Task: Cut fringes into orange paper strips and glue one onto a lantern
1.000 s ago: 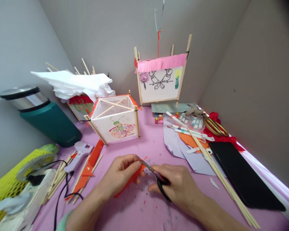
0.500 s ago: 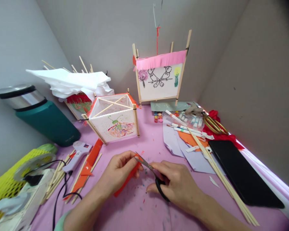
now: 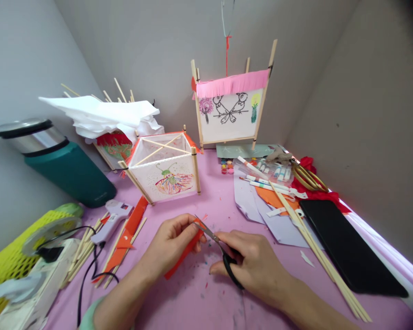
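My left hand [image 3: 179, 238] pinches an orange paper strip [image 3: 179, 265], whose lower end hangs below the fingers. In my right hand [image 3: 253, 256] is a pair of scissors [image 3: 229, 268] with black handles; thumb and fingers are in the loops. The blades meet the strip's upper end, beside my left fingertips. Small orange snips lie just beyond the blades. Behind my hands stands a paper lantern [image 3: 174, 181] on a stick frame, with a colourful winged insect drawn on its front and orange trim along its top edges.
A pink-fringed lantern [image 3: 232, 117] hangs at the back. On the left are a teal bottle [image 3: 69, 169], a glue gun [image 3: 112, 220] with its cable, and orange paper [image 3: 127, 238]. Wooden sticks [image 3: 320, 256], a black phone [image 3: 351, 247] and markers [image 3: 271, 185] lie on the right.
The view has shifted slightly. My hands keep nearly the same pose, with the scissor blades still at the end of the orange strip.
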The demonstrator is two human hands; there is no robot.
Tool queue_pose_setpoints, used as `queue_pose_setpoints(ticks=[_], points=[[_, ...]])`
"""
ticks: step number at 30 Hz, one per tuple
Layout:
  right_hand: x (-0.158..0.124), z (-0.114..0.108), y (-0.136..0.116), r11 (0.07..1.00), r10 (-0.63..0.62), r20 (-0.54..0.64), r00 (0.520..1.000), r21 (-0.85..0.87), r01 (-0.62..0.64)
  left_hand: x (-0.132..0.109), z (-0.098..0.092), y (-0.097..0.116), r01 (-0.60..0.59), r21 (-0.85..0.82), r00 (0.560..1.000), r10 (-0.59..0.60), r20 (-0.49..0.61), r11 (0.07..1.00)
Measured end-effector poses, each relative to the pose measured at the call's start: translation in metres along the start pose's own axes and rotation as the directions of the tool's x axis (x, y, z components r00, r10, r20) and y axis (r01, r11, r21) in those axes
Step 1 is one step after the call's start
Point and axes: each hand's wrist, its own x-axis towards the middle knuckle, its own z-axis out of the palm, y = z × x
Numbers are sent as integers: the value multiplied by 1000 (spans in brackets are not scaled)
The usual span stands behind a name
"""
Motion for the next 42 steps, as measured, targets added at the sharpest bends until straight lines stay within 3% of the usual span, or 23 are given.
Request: queue_pose_setpoints(ticks=[24,42], points=[[0,0,4,1000,16,38,999,-23,-16,-1,-1,0,8,9,1000,-8,7,1000],[-1,-1,8,993,-73,-10,997,-96,71,-2,-3,2,32,9,999,-33,25,999]])
